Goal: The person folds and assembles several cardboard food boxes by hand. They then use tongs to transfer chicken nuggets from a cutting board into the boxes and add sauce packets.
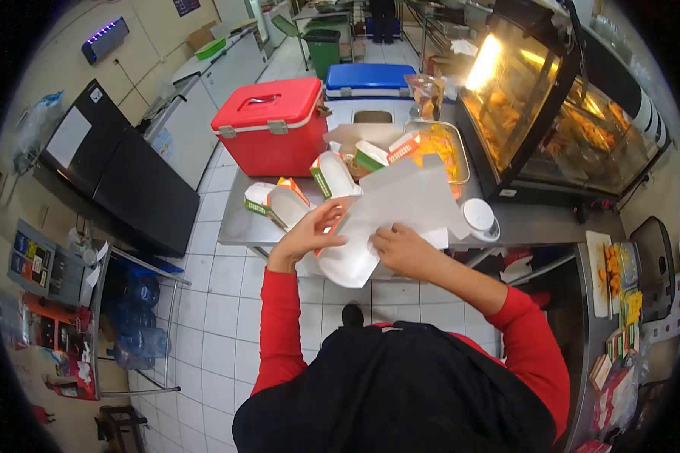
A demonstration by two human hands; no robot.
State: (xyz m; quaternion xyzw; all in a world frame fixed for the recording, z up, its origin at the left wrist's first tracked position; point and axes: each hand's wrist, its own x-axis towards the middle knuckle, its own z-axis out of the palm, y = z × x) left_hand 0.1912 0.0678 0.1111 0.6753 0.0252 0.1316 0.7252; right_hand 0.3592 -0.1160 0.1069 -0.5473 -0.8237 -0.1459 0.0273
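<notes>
An unfolded takeaway box (pixel 404 198), white inside with an orange printed side, is between my hands above the near edge of the metal table. My left hand (pixel 310 235) grips its left side, thumb and fingers around the orange edge. Curled fingers of my right hand (pixel 406 251) press on the white inner face near its lower right; the fingertips are partly hidden. Behind it stands an open white and green box (pixel 335 177). Left of that are an open orange box (pixel 289 205) and a smaller green and white box (pixel 258 195).
A red cooler (pixel 268 132) and a blue cooler (pixel 370 78) stand behind the boxes. To the right are a metal tray (pixel 466 155) of yellow food, a white lidded container (pixel 478 214) and a lit food warmer (pixel 512 106). A side counter (pixel 584 377) runs along my right.
</notes>
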